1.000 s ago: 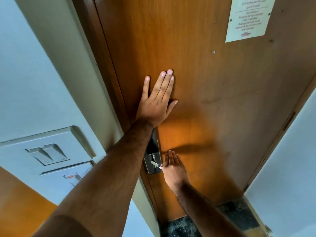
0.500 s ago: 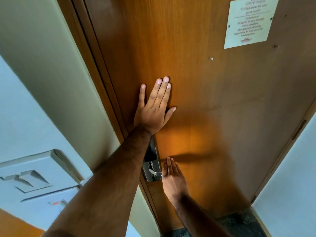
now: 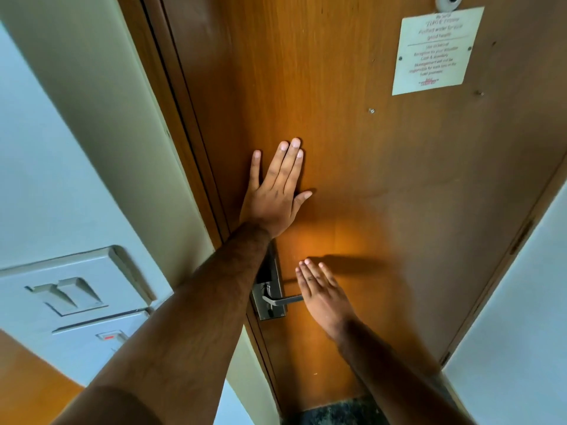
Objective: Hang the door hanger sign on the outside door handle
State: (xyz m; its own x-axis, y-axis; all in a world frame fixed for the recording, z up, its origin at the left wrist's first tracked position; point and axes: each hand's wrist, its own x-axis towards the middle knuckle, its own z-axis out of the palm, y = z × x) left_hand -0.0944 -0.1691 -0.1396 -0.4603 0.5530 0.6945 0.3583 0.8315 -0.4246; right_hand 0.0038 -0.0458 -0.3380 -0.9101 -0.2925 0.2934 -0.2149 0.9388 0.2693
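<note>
A brown wooden door (image 3: pixel 352 154) fills the view, seen from its inner side and shut in its frame. My left hand (image 3: pixel 273 197) lies flat on it near the latch edge, fingers spread and pointing up. Below, a metal lever handle (image 3: pixel 283 300) sticks out from a dark lock plate (image 3: pixel 270 292). My right hand (image 3: pixel 325 297) is open, palm over the free end of the lever and fingers straight. No door hanger sign is in view.
A white printed notice (image 3: pixel 435 50) is screwed to the door at upper right, with a peephole (image 3: pixel 448 0) above it. A switch panel (image 3: pixel 67 289) sits on the pale wall at left. Dark speckled floor (image 3: pixel 334 412) shows at the door's foot.
My right hand has slid right along the lever, uncovering most of the handle. My left hand stays flat on the door. The camera has tilted up a little.
</note>
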